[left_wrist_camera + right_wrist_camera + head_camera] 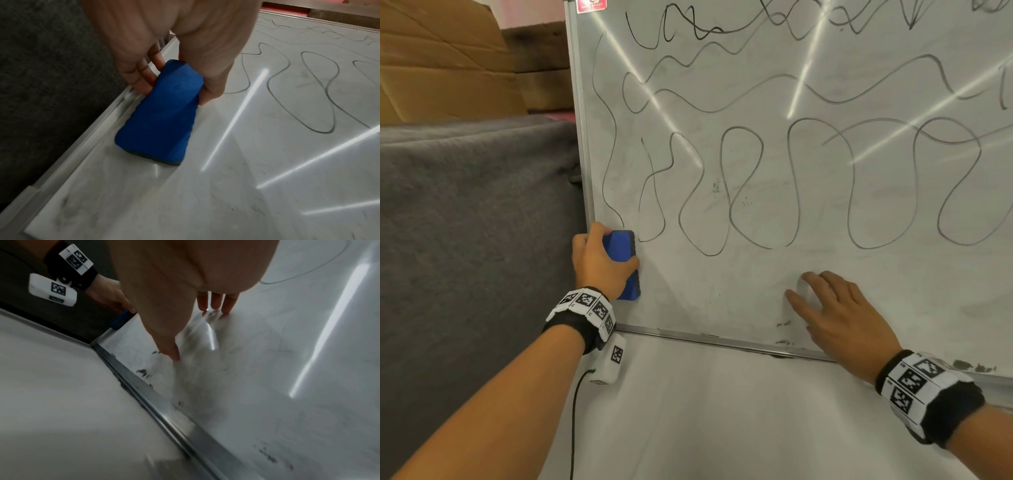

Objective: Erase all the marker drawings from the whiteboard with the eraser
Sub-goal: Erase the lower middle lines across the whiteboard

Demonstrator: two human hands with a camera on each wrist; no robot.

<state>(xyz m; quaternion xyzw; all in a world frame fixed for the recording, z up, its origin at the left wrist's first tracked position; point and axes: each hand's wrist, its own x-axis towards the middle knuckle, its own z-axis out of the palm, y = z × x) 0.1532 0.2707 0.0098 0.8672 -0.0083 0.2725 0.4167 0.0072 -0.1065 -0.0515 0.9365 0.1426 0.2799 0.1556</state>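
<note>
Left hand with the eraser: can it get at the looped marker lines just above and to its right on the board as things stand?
Probably yes. The left hand grips the eraser flat on the whiteboard, next to the nearest marker loops. Bare board lies between; the right hand rests lower right, out of that path.

a pale surface (722, 411) carries the whiteboard (722, 291), whose metal bottom edge sits on it. black marker loops (743, 185) wind over the upper board; its lower strip shows only grey smears. at the board's lower left corner, tight to the left frame, the blue eraser (621, 263) lies flat on the board, gripped by the left hand (599, 263). the right hand (839, 315) rests with spread fingers near the bottom edge.
</note>
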